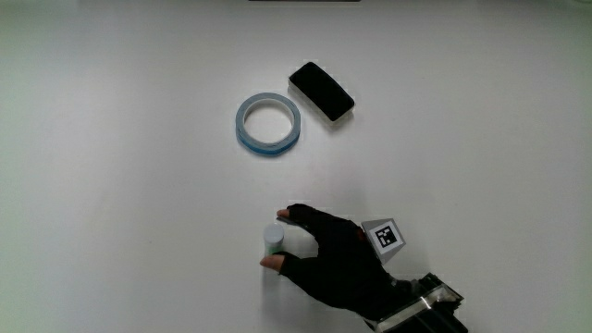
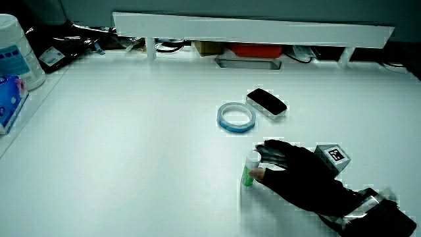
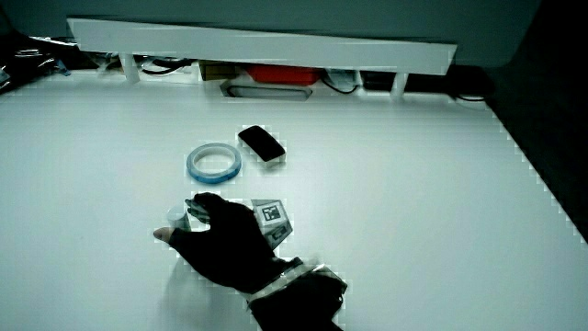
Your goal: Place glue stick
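The glue stick stands upright on the white table, a white cap over a green body. The gloved hand lies beside it, thumb and forefinger curled around it, with the patterned cube on its back. In both side views the fingers wrap the stick near the table surface, and the hand reaches in from the person's edge of the table. The stick's base looks to be at or just above the tabletop; contact cannot be told.
A blue-and-white tape roll lies flat farther from the person than the hand. A black device with a white rim sits next to the tape roll. A low white partition runs along the table's edge, with clutter under it.
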Tool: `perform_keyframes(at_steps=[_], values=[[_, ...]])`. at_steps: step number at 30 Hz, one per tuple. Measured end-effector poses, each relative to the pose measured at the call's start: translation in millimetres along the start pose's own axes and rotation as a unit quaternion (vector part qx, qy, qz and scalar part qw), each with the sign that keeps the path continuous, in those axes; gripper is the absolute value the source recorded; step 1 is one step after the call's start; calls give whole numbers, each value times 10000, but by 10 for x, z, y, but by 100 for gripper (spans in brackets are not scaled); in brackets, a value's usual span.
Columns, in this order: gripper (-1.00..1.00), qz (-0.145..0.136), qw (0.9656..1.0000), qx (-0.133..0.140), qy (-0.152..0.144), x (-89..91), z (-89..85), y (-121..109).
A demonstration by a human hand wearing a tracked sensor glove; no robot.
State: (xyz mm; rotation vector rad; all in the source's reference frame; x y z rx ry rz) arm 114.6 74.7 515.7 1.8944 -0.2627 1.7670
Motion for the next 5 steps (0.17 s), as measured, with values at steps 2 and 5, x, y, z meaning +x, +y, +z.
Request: perform_keyframes(at_steps=[2,5], values=[[-80,-56,9999,-98,90,-46,30,-11],[-90,-80,9988,-226,424,-138,111,-31]])
